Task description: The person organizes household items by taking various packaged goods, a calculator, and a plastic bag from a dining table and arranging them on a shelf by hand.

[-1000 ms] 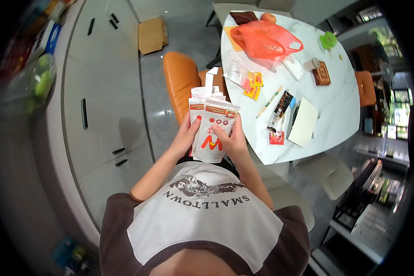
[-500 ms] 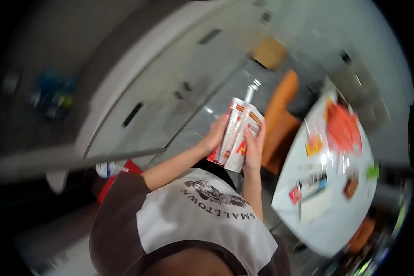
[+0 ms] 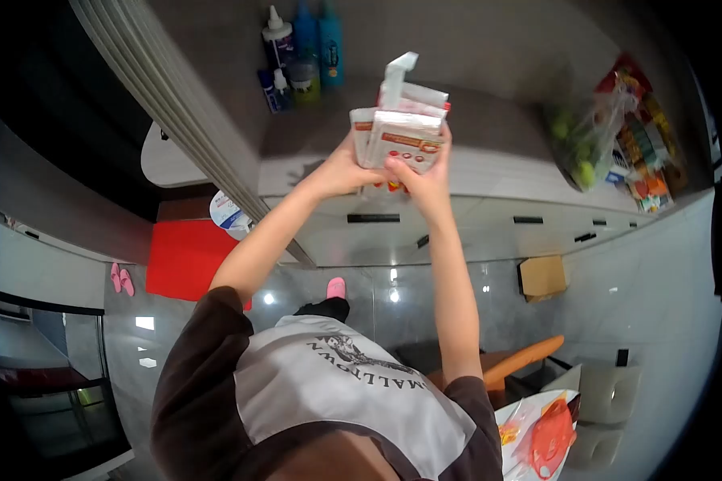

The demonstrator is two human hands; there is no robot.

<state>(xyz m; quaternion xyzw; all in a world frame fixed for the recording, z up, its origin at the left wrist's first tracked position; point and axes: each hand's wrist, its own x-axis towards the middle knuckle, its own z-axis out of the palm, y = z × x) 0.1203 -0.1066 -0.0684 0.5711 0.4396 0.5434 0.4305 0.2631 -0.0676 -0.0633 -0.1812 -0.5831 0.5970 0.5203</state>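
Observation:
A bundle of white-and-red printed packets (image 3: 407,138) is held up above the front part of the grey counter (image 3: 489,148). My left hand (image 3: 341,170) grips the bundle from the left side. From the right, my right hand (image 3: 427,180) is closed round it, with the thumb across the front. A narrow white piece (image 3: 397,76) sticks up from the top of the bundle. What the packets contain cannot be seen, and the fingers behind them are hidden.
Bottles (image 3: 331,52) and a small tub (image 3: 304,78) stand at the counter's back left. A bag of green fruit (image 3: 586,152) lies right, beside packaged goods (image 3: 642,148). Below are drawers, a cardboard box (image 3: 542,276), an orange chair (image 3: 525,358) and a red mat (image 3: 186,260).
I have turned from beside the white table to face the counter. The packets, still in both hands, are now raised and stretched out over it.

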